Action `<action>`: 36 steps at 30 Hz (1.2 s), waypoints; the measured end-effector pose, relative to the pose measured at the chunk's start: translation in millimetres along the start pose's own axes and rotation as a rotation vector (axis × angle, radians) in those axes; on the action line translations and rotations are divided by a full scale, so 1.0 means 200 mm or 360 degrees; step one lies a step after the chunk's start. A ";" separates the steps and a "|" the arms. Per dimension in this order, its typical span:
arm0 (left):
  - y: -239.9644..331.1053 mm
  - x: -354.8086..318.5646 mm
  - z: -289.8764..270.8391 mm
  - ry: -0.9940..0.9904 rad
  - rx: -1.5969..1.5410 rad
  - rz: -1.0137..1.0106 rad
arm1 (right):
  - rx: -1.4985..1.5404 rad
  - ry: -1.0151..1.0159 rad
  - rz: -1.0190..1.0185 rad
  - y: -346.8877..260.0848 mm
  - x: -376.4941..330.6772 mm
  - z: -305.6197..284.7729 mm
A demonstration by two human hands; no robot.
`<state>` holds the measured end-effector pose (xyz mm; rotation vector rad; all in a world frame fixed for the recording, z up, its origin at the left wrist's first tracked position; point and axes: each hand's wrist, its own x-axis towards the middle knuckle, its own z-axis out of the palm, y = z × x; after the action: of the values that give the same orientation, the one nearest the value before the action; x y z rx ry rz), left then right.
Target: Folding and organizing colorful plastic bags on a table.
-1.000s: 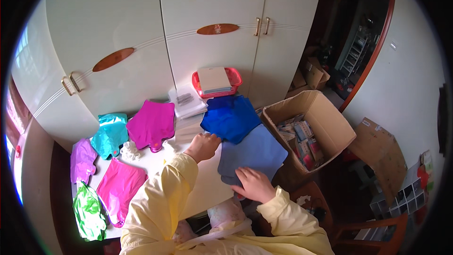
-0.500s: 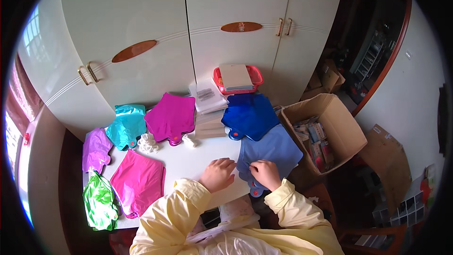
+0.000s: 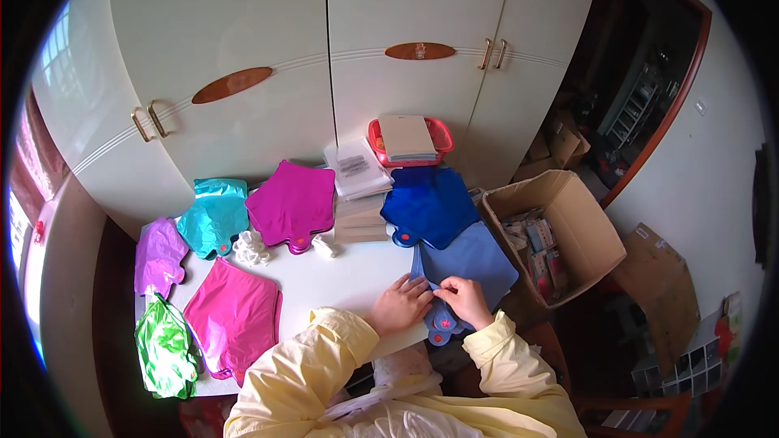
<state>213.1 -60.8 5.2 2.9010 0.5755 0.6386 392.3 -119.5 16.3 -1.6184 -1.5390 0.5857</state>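
Observation:
A stack of flat, light blue foil balloons (image 3: 479, 264) lies at the right front of the white table, round tabs with red spots sticking out toward me. My right hand (image 3: 464, 302) pinches the raised left edge of the top balloon. Close beside it, my left hand (image 3: 402, 305) has its fingers bent in on the same edge, the fingertips of both hands almost meeting. Between them the blue foil is folded up. Part of the lower balloons is hidden by my hands. Just behind lies a stack of dark blue star-shaped foil balloons (image 3: 430, 207).
Other foil balloons lie leftward: magenta (image 3: 294, 204), teal (image 3: 213, 215), purple (image 3: 159, 255), pink (image 3: 235, 316), green (image 3: 165, 349). White cord (image 3: 251, 249) is bunched near the magenta one. A red basket (image 3: 445, 139) holds cards at the back. An open cardboard box (image 3: 580, 227) stands right.
My left hand has moved right, onto the edge of the light blue balloon. My right hand has lifted that edge slightly, folding it up between my fingers.

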 end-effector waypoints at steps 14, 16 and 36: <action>-0.04 0.13 0.03 -0.0274 0.0363 -0.0235 | -0.0920 -0.0179 -0.0881 -0.16 -0.11 -0.14; -0.05 0.18 0.01 -0.0491 0.0445 -0.0299 | -0.0895 -0.0233 -0.0925 -0.15 -0.11 -0.14; -0.10 0.23 0.08 -0.0217 0.0306 -0.0420 | 0.0727 0.1113 -0.0018 -0.15 -0.48 -1.01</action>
<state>252.3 -25.8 3.7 2.9330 1.0286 0.3655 520.1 -261.6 135.8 -1.2635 -0.8219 0.2815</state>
